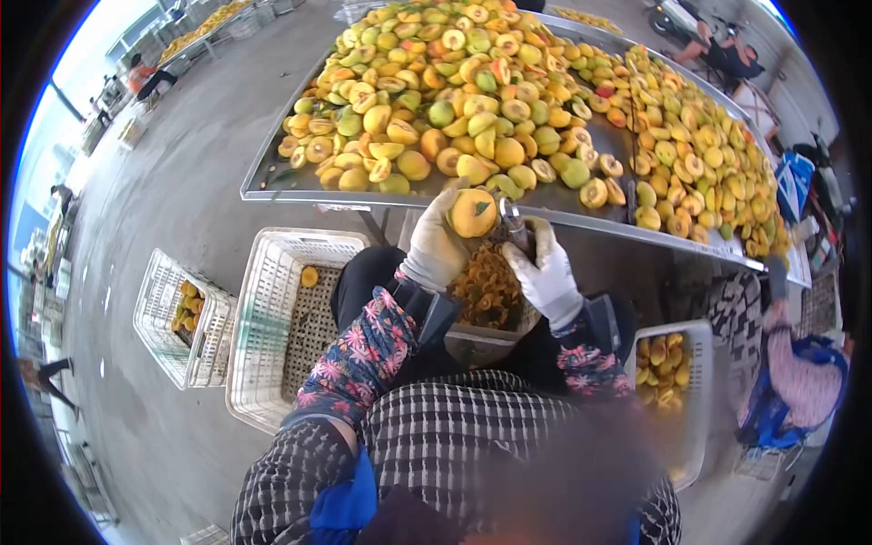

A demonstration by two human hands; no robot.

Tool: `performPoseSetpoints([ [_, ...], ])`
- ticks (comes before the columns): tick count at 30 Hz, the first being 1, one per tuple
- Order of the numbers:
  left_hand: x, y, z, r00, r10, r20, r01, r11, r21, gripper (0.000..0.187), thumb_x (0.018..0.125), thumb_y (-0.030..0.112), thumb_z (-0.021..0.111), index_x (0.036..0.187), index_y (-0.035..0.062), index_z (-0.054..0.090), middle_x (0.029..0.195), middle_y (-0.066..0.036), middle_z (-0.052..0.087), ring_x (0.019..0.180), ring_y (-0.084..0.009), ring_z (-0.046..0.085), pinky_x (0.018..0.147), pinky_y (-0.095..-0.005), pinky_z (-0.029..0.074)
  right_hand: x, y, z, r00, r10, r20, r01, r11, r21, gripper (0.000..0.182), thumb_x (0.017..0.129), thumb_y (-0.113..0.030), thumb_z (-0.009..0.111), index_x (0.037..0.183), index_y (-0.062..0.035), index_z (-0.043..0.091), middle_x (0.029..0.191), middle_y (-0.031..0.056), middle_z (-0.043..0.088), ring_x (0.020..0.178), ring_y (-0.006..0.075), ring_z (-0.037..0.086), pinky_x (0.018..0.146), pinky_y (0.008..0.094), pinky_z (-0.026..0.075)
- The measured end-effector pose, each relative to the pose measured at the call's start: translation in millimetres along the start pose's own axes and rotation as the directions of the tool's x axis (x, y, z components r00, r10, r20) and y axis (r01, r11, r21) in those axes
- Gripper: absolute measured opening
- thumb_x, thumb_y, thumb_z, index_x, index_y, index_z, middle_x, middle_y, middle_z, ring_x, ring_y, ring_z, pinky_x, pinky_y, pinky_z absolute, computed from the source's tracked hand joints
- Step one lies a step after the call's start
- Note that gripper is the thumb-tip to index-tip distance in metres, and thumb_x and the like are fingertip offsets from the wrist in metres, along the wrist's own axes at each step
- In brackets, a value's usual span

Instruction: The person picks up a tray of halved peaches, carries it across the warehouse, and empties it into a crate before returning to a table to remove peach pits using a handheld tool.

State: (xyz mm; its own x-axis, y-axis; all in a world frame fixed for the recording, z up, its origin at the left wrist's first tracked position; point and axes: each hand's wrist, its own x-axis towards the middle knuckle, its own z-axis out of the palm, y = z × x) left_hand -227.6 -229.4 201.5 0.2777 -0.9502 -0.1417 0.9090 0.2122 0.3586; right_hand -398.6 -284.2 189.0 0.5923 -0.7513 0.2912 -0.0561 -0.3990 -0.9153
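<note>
My left hand, in a whitish glove, grips a yellow peach with a small dark green leaf-like patch on its face. In the other glove, my right hand is wrapped round the handle of a metal pitting tool. The tool's shiny head points up, close by the peach's right side. Below both hands, between my knees, a container holds a heap of orange-brown scraps. Just beyond my hands runs the front edge of a metal table, piled with peaches, many cut in half.
A white plastic crate at my left has one peach half inside. Farther left stands a smaller crate with some fruit. Another crate of peach halves is at my right. A person in a pink sleeve sits at far right.
</note>
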Motion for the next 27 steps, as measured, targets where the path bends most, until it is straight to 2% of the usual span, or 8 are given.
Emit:
performPoseSetpoints([
  [7, -4, 19, -27, 0.984, -0.177, 0.027, 0.178, 0.980, -0.088, 0.038, 0.096, 0.037, 0.052, 0.115, 0.0048, 0.056, 0.110, -0.013, 0.064, 0.102, -0.0312, 0.062, 0.090, -0.0485, 0.052, -8, 24, -6, 0.994, -0.045, -0.101, 0.032, 0.991, -0.128, 0.035, 0.089, -0.013, 0.061, 0.121, -0.0008, 0.053, 0.095, 0.0093, 0.064, 0.081, 0.0192, 0.059, 0.073, 0.0352, 0.047],
  [15, -56, 178, -94, 0.956, 0.273, -0.104, -0.266, 0.961, 0.077, 0.029, 0.092, 0.022, 0.058, 0.115, 0.0051, 0.053, 0.110, -0.013, 0.062, 0.102, -0.0283, 0.062, 0.086, -0.0439, 0.056, -19, 46, -12, 0.877, 0.479, 0.040, -0.474, 0.849, 0.235, 0.025, 0.095, -0.019, 0.056, 0.117, -0.0072, 0.056, 0.071, -0.0047, 0.049, 0.051, 0.0030, 0.041, 0.045, 0.0189, 0.036],
  [16, -74, 185, -115, 0.827, 0.553, -0.102, -0.499, 0.805, 0.321, 0.029, 0.092, 0.025, 0.058, 0.113, 0.0050, 0.054, 0.108, -0.013, 0.062, 0.100, -0.0272, 0.062, 0.085, -0.0431, 0.055, -18, 45, -7, 0.888, 0.457, 0.051, -0.458, 0.867, 0.194, 0.024, 0.095, -0.020, 0.056, 0.115, -0.0078, 0.056, 0.068, -0.0051, 0.047, 0.049, 0.0035, 0.040, 0.042, 0.0194, 0.036],
  [20, -145, 310, -246, 0.564, 0.822, 0.079, -0.657, 0.389, 0.646, 0.037, 0.100, 0.038, 0.045, 0.101, 0.0036, 0.059, 0.093, -0.011, 0.063, 0.088, -0.0255, 0.061, 0.089, -0.0425, 0.049, -10, 64, 1, 0.860, 0.489, 0.147, -0.510, 0.816, 0.273, 0.022, 0.096, -0.021, 0.056, 0.114, -0.0083, 0.055, 0.067, -0.0042, 0.047, 0.047, 0.0045, 0.042, 0.041, 0.0196, 0.036],
  [21, -165, 346, -255, 0.582, 0.718, 0.382, -0.781, 0.364, 0.507, 0.045, 0.100, 0.046, 0.042, 0.101, 0.0046, 0.059, 0.093, -0.013, 0.065, 0.090, -0.0276, 0.061, 0.092, -0.0436, 0.048, -10, 58, 1, 0.834, 0.533, 0.142, -0.549, 0.780, 0.300, 0.022, 0.096, -0.020, 0.055, 0.114, -0.0083, 0.055, 0.067, -0.0039, 0.048, 0.047, 0.0047, 0.042, 0.041, 0.0196, 0.036],
  [23, -194, 403, -275, 0.565, 0.677, -0.471, -0.670, 0.710, 0.218, 0.047, 0.096, 0.048, 0.050, 0.123, 0.0094, 0.053, 0.110, -0.013, 0.063, 0.093, -0.0286, 0.061, 0.093, -0.0432, 0.048, -8, 55, 3, 0.852, 0.500, 0.159, -0.524, 0.819, 0.233, 0.021, 0.095, -0.019, 0.056, 0.113, -0.0081, 0.055, 0.068, -0.0038, 0.050, 0.047, 0.0049, 0.044, 0.042, 0.0198, 0.036],
  [25, -169, 371, -197, 0.386, 0.627, -0.677, -0.616, 0.721, 0.316, 0.053, 0.093, 0.041, 0.060, 0.133, 0.0099, 0.046, 0.117, -0.011, 0.060, 0.094, -0.0282, 0.061, 0.087, -0.0397, 0.052, -5, 54, 9, 0.842, 0.499, 0.206, -0.538, 0.804, 0.254, 0.024, 0.096, -0.022, 0.057, 0.115, -0.0083, 0.055, 0.068, -0.0035, 0.050, 0.049, 0.0055, 0.044, 0.043, 0.0212, 0.037],
  [27, -131, 346, -205, 0.553, 0.725, -0.410, -0.362, 0.652, 0.666, 0.053, 0.091, 0.032, 0.065, 0.135, 0.0106, 0.045, 0.117, -0.010, 0.060, 0.093, -0.0263, 0.061, 0.083, -0.0355, 0.053, -2, 44, 15, 0.838, 0.504, 0.209, -0.544, 0.804, 0.240, 0.019, 0.095, -0.020, 0.058, 0.110, -0.0083, 0.054, 0.069, -0.0034, 0.053, 0.049, 0.0055, 0.047, 0.043, 0.0207, 0.038],
])
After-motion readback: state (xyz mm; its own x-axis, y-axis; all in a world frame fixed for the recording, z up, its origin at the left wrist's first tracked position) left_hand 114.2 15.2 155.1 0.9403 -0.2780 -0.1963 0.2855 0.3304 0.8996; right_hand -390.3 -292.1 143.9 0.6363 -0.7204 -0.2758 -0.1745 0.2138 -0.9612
